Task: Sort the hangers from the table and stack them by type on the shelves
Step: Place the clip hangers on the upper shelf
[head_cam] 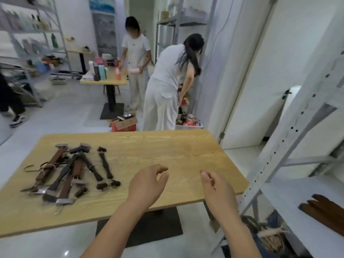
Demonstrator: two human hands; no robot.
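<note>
Because the hangers (77, 170) lie in a loose heap on the left part of the bench (167, 151), well to the left of both hands, the next reach looks to fall to the left hand (147, 185), the nearer of the two. Most pieces in the heap run lengthwise from the far edge toward the near one, fanned and overlapping, so a grasp across one bar from the right seems likely. That hand hovers over the near middle of the bench, fingers loosely curled, holding nothing. The right hand (217, 189), beside it near the right corner, is likewise relaxed and empty. Further right, brown hangers (327, 211) lie stacked on a white shelf (288, 198), cut off by the frame edge. Blur makes the types in the heap hard to tell apart, and what sits under that shelf is unclear.
</note>
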